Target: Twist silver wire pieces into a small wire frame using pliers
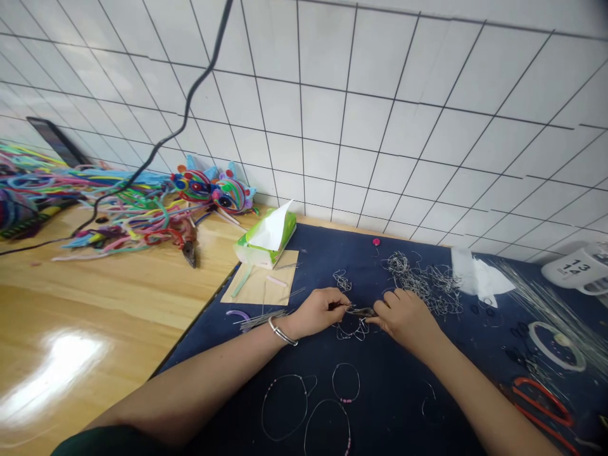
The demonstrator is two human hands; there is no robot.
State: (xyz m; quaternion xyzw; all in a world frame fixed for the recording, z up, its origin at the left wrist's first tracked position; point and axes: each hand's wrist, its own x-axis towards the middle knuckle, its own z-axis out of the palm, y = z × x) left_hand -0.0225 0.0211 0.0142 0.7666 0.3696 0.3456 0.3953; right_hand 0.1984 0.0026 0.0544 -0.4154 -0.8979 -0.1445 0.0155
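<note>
Over the dark blue mat, my left hand (327, 310) pinches a thin wire piece between thumb and fingers. My right hand (399, 313) is closed around small dark pliers (363, 311), whose tip points left and meets the wire at my left fingertips. Just below the pliers, a bent wire shape with loops (352, 330) lies between my hands; whether it joins the held wire is too small to tell. Nearer to me are wire rings with pink beads (346, 382). A small wire coil (342, 280) is beyond my left fingers.
Tangled wire (427, 285) lies beyond my right hand. A tissue box (268, 237) stands back left, beside colourful pipe cleaners (142, 202) and two striped figures (232, 193). At right are red-handled scissors (541, 399), a white ring (555, 345) and a mug (574, 269).
</note>
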